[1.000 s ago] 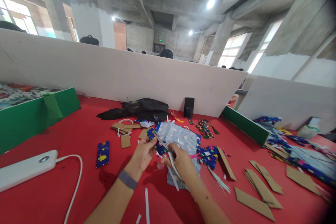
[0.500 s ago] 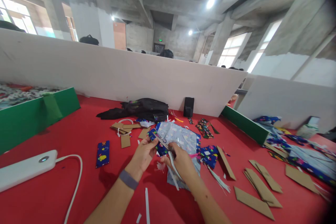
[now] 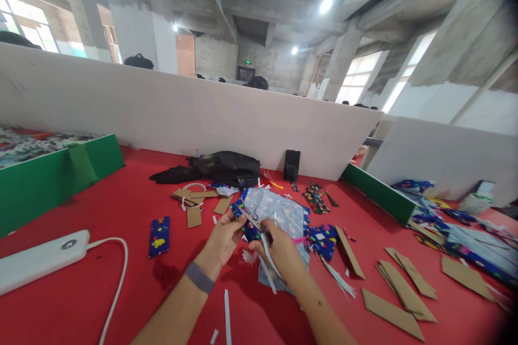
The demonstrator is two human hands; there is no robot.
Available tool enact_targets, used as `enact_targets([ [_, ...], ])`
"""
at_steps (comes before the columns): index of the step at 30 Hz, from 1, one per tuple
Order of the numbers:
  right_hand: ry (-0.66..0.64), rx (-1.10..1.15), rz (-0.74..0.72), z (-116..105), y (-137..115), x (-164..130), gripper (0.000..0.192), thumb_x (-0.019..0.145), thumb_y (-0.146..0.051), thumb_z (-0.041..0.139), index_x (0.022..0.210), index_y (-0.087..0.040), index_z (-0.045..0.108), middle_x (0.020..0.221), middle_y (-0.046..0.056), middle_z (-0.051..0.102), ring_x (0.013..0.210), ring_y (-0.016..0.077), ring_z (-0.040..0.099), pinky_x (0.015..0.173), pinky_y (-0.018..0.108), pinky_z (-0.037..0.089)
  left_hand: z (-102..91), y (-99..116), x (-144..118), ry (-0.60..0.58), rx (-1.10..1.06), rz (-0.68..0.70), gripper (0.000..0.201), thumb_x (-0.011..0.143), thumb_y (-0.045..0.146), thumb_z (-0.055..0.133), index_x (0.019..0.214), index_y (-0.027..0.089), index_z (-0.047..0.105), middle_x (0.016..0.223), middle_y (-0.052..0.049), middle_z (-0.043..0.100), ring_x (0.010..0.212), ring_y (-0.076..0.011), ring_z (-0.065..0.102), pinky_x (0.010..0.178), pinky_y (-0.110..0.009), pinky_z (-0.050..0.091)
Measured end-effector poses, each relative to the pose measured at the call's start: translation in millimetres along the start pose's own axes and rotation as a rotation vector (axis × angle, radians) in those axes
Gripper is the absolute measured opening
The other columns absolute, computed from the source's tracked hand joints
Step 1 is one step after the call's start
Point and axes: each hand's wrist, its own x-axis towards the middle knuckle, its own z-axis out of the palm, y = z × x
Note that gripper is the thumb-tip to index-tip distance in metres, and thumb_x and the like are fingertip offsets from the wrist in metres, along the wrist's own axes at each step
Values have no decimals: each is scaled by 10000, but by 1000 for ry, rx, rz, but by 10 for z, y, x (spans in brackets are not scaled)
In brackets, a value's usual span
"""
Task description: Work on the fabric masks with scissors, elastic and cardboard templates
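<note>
Above the red table (image 3: pixel 103 199), the left hand (image 3: pixel 222 238) pinches a blue patterned piece (image 3: pixel 253 233); the right hand (image 3: pixel 280 248) curls round the scissors (image 3: pixel 251 218). With blades so near, a slip could nick the pinching fingers.

I see white power bank (image 3: pixel 36 267) at left, white cable (image 3: pixel 107 240) curving from it toward near edge. Black bundle (image 3: pixel 226 168) lies crumpled on red table (image 3: pixel 101 202), near white partition (image 3: pixel 182 108). Dark phone (image 3: pixel 291 165) stands upright against partition. Green board (image 3: pixel 101 157) each side. Beyond, I see bright windows (image 3: pixel 358 76), lit ceiling lamp (image 3: pixel 326 5), small green sign (image 3: pixel 248 62).
</note>
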Motion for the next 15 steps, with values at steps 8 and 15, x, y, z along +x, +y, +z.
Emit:
enact_targets([
  [8,-8,-7,17,6,6,2,350,778,-484,533,976,-196,509,700,28,624,652,198,595,572,239,362,-23,-7,15,-19,18,-3,259,582,152,764,821,143,666,753,-12,699,654,-102,619,658,-208,478],
  [15,-22,-35,55,-20,-21,6,364,764,-492,542,975,-195,529,673,22,628,625,191,594,565,236,362,10,15,-3,-3,17,-23,265,564,159,779,802,138,664,732,-13,697,629,-102,613,658,-216,476],
])
